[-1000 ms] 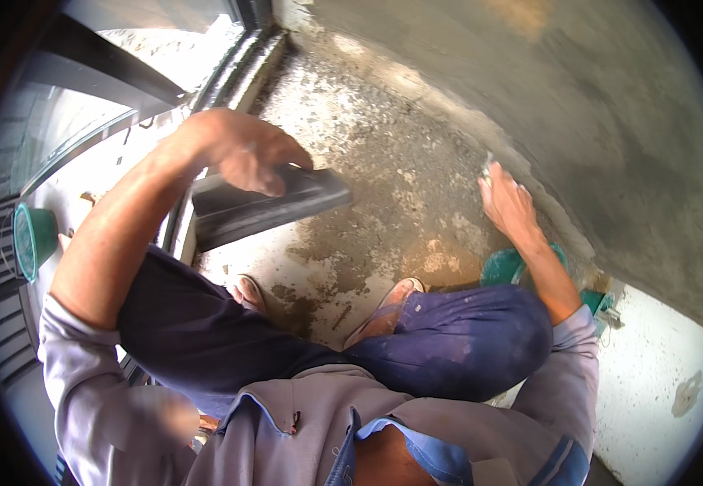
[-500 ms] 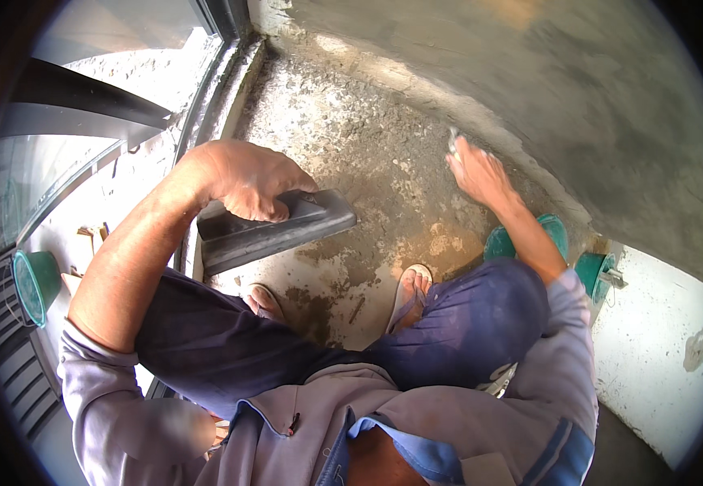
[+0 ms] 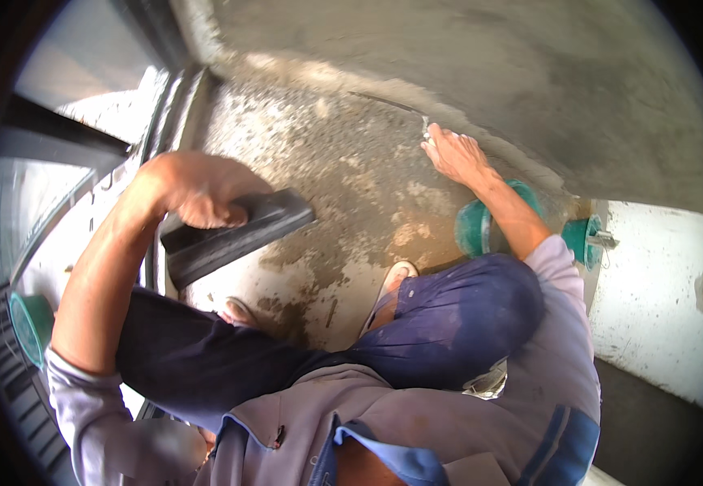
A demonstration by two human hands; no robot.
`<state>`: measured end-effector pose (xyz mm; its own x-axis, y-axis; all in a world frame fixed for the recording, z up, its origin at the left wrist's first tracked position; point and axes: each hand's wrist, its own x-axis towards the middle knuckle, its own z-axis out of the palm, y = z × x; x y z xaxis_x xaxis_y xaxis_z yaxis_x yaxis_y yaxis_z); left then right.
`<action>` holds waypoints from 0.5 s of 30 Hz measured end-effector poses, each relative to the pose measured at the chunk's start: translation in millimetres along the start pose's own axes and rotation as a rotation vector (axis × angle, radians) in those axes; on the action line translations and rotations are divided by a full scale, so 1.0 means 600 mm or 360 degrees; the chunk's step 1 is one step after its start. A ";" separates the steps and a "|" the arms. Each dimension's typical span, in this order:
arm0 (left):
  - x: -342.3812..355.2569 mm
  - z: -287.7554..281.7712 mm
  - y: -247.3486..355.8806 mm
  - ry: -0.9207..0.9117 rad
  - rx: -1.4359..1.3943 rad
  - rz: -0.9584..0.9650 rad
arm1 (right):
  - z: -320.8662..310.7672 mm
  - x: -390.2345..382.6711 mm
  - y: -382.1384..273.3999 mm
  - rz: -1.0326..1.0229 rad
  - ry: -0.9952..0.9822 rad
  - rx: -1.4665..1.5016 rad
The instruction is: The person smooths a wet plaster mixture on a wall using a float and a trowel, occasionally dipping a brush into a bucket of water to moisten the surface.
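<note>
My left hand [image 3: 206, 190] is wrapped round the handle of a dark, flat plastering float [image 3: 246, 239], held above the floor beside the window frame. My right hand [image 3: 455, 154] is closed on the handle of a trowel [image 3: 388, 102]. The thin blade of that trowel appears edge-on, pointing left along the foot of the grey plastered wall [image 3: 530, 89]. Whether the blade touches the wall or the floor I cannot tell. Rough, stained concrete floor [image 3: 343, 186] lies between my two hands.
A green bucket [image 3: 473, 231] stands under my right forearm, and a smaller green container [image 3: 581, 241] is further right beside a white panel [image 3: 651, 300]. Another green bucket [image 3: 34, 328] is at far left. A dark window frame [image 3: 68, 125] runs along the left side. My sandalled feet [image 3: 392, 283] are below.
The view has shifted a little. The trowel's blade, not distinguishable before, now shows along the wall's foot as my right hand has turned. My left hand still grips the float.
</note>
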<state>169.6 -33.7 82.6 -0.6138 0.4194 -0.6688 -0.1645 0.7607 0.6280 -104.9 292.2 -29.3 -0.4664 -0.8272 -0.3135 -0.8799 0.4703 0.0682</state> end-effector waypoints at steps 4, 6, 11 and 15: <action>-0.006 -0.002 0.004 0.0165 -0.0032 -0.0032 | -0.049 -0.031 0.086 -0.0066 0.0155 -0.0192; 0.001 -0.014 0.025 0.0192 0.0103 -0.0106 | -0.053 -0.045 0.119 -0.0039 0.0238 -0.0209; 0.040 -0.010 0.038 0.0307 0.0230 -0.0031 | -0.046 -0.086 0.184 -0.0039 0.0197 -0.0353; 0.025 -0.004 0.062 0.0327 0.0236 -0.0015 | -0.007 -0.142 0.266 0.0099 -0.0006 -0.0408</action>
<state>152.6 -0.3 97.0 -0.7592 0.3138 -0.5701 -0.0655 0.8348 0.5467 -205.9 436.4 12.0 -0.5203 -0.7979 -0.3046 -0.8441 0.4262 0.3253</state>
